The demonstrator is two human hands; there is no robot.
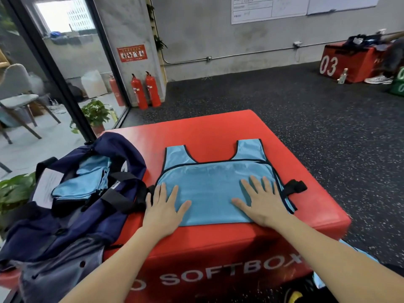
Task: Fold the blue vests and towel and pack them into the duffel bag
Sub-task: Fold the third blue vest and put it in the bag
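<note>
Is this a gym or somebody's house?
Probably a gym. There is a big red padded box marked SOFTBOX, another red box numbered 03, and a dark speckled rubber floor.

You can read "SOFTBOX" in big white letters on the front of the red box (pixel 218 254) near you. The far red box (pixel 347 64) says "03" in white.
</note>
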